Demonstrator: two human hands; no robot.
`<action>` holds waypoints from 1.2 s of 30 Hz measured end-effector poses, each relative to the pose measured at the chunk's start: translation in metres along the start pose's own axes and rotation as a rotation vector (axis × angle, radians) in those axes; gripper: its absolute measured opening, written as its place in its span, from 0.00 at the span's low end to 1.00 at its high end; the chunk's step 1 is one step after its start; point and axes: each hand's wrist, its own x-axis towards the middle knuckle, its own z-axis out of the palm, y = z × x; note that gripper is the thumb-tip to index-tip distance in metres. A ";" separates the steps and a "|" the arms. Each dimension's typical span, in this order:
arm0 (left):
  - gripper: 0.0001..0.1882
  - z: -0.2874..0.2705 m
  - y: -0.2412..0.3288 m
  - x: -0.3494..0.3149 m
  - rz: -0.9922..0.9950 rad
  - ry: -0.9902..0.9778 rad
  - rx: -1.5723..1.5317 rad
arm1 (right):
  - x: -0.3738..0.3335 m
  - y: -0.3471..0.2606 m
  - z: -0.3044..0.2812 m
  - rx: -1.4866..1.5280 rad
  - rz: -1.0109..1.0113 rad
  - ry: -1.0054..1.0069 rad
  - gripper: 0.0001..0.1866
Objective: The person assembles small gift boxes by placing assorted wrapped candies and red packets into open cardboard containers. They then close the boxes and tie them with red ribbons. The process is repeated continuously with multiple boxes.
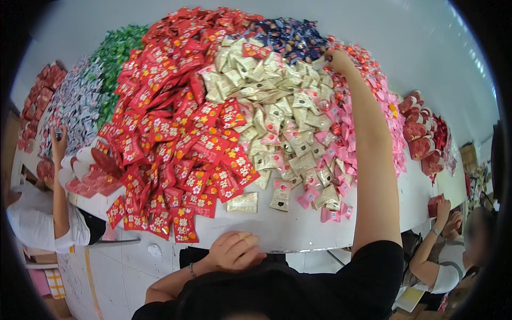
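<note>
My right arm stretches across the table to the far side of the heaps. There my right hand [338, 60] is closed, its fingertips at a small pale packet [320, 63] beside the dark blue packets [290, 40]. Cream-coloured sachets [274, 80] spread out below it, and pink wrapped sweets [346, 133] lie under and beside my forearm. Close to my body, at the table's front edge, my left hand [234, 250] is curled with its back showing; whatever it may hold is hidden. Red flowered packets [186, 144] form the large heap ahead of it.
Green packets [114, 53] and grey-white ones [77, 90] are heaped at the left. Red-and-white paper bags [90, 170] stand near a co-worker's hand [58, 141]. More red bags [418, 128] are at the right, where another person holds a red box [435, 206].
</note>
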 end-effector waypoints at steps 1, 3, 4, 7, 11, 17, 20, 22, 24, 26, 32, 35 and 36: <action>0.17 -0.001 0.000 -0.002 0.035 -0.033 0.016 | 0.006 -0.010 0.008 -0.061 -0.002 -0.020 0.13; 0.16 -0.004 -0.004 -0.006 0.056 -0.010 0.012 | 0.008 -0.033 0.021 -0.018 0.159 0.174 0.08; 0.16 -0.001 -0.005 -0.006 0.073 0.042 -0.008 | 0.002 -0.001 0.023 -0.145 0.181 0.267 0.08; 0.16 0.002 -0.005 -0.014 0.031 0.203 0.004 | 0.002 0.028 -0.017 -0.130 -0.020 0.349 0.12; 0.10 -0.039 -0.005 0.000 0.089 0.196 0.023 | -0.063 0.111 -0.082 0.243 0.063 0.428 0.14; 0.36 -0.204 -0.092 -0.052 -0.338 0.762 0.908 | -0.409 -0.044 -0.179 1.086 0.158 -0.238 0.14; 0.37 -0.260 -0.108 -0.033 -0.455 0.321 1.141 | -0.492 -0.123 -0.145 0.621 0.203 -0.794 0.05; 0.35 -0.280 -0.117 -0.023 -0.516 -0.108 1.183 | -0.503 -0.155 -0.128 0.308 0.079 -0.764 0.10; 0.29 -0.298 -0.137 -0.021 -0.746 -0.321 0.886 | -0.499 -0.179 -0.141 0.298 0.105 -0.582 0.16; 0.20 -0.323 -0.148 -0.010 -0.731 -0.438 0.739 | -0.474 -0.184 -0.157 0.659 0.402 -0.627 0.21; 0.11 -0.312 -0.169 -0.001 -0.735 -0.585 0.716 | -0.378 -0.195 -0.154 0.880 0.033 -0.385 0.15; 0.10 -0.338 -0.158 0.006 -0.612 -0.535 0.804 | -0.352 -0.210 -0.137 0.759 -0.110 -0.215 0.13; 0.09 -0.340 -0.145 0.018 -0.610 -0.474 0.697 | -0.351 -0.217 -0.134 0.760 -0.132 -0.207 0.12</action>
